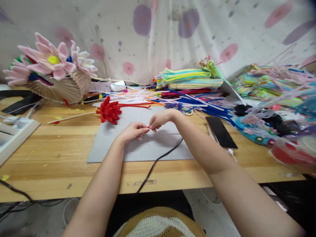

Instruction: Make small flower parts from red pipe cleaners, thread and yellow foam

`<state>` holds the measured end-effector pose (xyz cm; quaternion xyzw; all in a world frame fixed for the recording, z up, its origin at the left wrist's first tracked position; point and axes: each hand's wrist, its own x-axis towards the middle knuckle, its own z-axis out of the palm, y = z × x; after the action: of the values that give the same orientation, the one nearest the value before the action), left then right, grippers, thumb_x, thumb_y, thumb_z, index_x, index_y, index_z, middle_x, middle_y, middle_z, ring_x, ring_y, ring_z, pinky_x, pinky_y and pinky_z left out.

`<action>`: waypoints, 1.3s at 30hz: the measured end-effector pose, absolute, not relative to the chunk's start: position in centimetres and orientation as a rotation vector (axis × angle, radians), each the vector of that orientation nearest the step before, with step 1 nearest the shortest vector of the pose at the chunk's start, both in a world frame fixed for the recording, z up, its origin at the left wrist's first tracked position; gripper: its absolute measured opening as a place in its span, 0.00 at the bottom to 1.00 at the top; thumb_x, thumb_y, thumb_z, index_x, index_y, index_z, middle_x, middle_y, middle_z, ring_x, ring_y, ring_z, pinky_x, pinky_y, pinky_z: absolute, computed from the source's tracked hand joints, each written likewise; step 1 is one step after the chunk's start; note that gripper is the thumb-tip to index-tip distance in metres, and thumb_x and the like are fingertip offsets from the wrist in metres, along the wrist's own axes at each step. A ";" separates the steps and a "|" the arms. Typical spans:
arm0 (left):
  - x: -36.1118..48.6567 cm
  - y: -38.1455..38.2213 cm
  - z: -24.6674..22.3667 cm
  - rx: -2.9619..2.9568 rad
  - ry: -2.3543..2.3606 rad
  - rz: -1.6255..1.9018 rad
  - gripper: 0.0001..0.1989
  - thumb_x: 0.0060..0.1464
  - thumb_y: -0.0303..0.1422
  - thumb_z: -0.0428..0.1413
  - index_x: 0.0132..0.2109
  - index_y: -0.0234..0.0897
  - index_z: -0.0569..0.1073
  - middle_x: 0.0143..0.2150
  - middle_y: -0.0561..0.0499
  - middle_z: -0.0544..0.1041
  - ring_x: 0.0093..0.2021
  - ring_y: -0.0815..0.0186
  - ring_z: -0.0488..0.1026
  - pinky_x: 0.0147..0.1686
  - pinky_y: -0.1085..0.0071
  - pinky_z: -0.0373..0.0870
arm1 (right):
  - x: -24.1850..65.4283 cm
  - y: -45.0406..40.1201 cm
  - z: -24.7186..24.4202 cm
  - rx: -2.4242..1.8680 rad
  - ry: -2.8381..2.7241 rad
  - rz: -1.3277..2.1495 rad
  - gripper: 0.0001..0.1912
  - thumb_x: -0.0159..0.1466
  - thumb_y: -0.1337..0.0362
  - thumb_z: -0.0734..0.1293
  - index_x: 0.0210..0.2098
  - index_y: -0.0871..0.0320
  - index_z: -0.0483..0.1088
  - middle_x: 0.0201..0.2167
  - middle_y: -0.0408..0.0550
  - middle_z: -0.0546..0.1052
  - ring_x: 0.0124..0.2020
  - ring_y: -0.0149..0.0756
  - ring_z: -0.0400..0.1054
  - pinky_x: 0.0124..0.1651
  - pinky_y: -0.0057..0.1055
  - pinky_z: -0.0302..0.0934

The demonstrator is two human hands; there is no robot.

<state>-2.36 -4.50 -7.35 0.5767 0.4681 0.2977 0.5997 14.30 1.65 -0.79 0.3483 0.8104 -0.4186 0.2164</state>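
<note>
My left hand and my right hand meet above a grey cutting mat, fingertips pinched close together. Between them shows a small piece of red pipe cleaner, mostly covered by the fingers. A bit of red also appears by my right wrist. To the left of my hands, a fluffy red flower on a wooden stick lies across the mat's edge. Red pipe cleaners rest behind it. Just beyond my right hand is a blue-purple tool, its kind unclear.
Bundles of coloured pipe cleaners line the back. A black phone lies at right, beside a cluttered heap. A black cable crosses the mat. Pink flowers in a woven holder and a white power strip stand left.
</note>
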 end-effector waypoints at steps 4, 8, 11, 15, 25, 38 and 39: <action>-2.4 -4.0 -7.8 1.212 1.132 0.932 0.12 0.40 0.38 0.62 0.24 0.32 0.73 0.16 0.54 0.65 0.15 0.76 0.59 0.14 0.79 0.57 | 14.1 1.8 -0.5 1.070 2.443 -1.099 0.16 0.61 0.58 0.60 0.33 0.60 0.75 0.18 0.40 0.66 0.22 0.24 0.55 0.30 0.25 0.48; -2.1 -3.2 -8.3 0.911 1.202 1.357 0.14 0.40 0.38 0.61 0.21 0.31 0.69 0.12 0.59 0.58 0.12 0.79 0.50 0.11 0.80 0.44 | 13.5 1.8 -1.1 1.297 2.643 -1.162 0.19 0.60 0.54 0.59 0.32 0.61 0.75 0.16 0.40 0.66 0.22 0.25 0.57 0.30 0.24 0.49; -1.7 -2.9 -8.4 0.661 1.200 1.601 0.13 0.40 0.35 0.62 0.21 0.32 0.66 0.12 0.61 0.55 0.12 0.81 0.47 0.11 0.80 0.39 | 11.7 0.9 -2.7 1.435 2.606 -1.361 0.18 0.61 0.57 0.59 0.30 0.63 0.75 0.13 0.39 0.63 0.19 0.24 0.56 0.28 0.23 0.49; -1.4 -2.7 -8.3 0.326 1.092 1.724 0.13 0.42 0.32 0.60 0.22 0.34 0.62 0.12 0.62 0.57 0.10 0.80 0.49 0.12 0.79 0.41 | 8.9 -0.7 -5.2 1.586 2.567 -1.540 0.18 0.62 0.59 0.58 0.30 0.64 0.74 0.12 0.39 0.64 0.17 0.23 0.56 0.26 0.22 0.49; -1.0 -3.1 -8.2 0.359 1.095 1.748 0.16 0.40 0.34 0.62 0.21 0.35 0.60 0.12 0.63 0.57 0.11 0.80 0.52 0.12 0.79 0.43 | 8.7 -2.5 -5.8 1.728 2.832 -1.059 0.17 0.64 0.59 0.57 0.29 0.59 0.74 0.27 0.46 0.76 0.28 0.27 0.65 0.31 0.23 0.50; -2.4 -3.3 -8.2 0.759 1.149 1.200 0.18 0.29 0.37 0.66 0.29 0.31 0.73 0.21 0.55 0.68 0.21 0.75 0.65 0.20 0.77 0.67 | 12.2 0.6 -4.9 1.817 2.938 -0.991 0.09 0.58 0.61 0.63 0.28 0.61 0.70 0.25 0.43 0.72 0.26 0.26 0.60 0.29 0.24 0.47; -2.3 -3.3 -8.2 0.741 1.167 1.224 0.17 0.29 0.37 0.66 0.28 0.30 0.73 0.20 0.55 0.67 0.20 0.76 0.64 0.19 0.78 0.65 | 12.2 0.5 -5.3 1.806 2.949 -1.006 0.09 0.58 0.61 0.63 0.28 0.61 0.70 0.24 0.43 0.71 0.25 0.26 0.59 0.28 0.24 0.47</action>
<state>-2.33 -3.30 -8.21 0.3200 0.5040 0.5288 0.6033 12.23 0.51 -5.25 0.4882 0.7973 -0.2719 -0.2279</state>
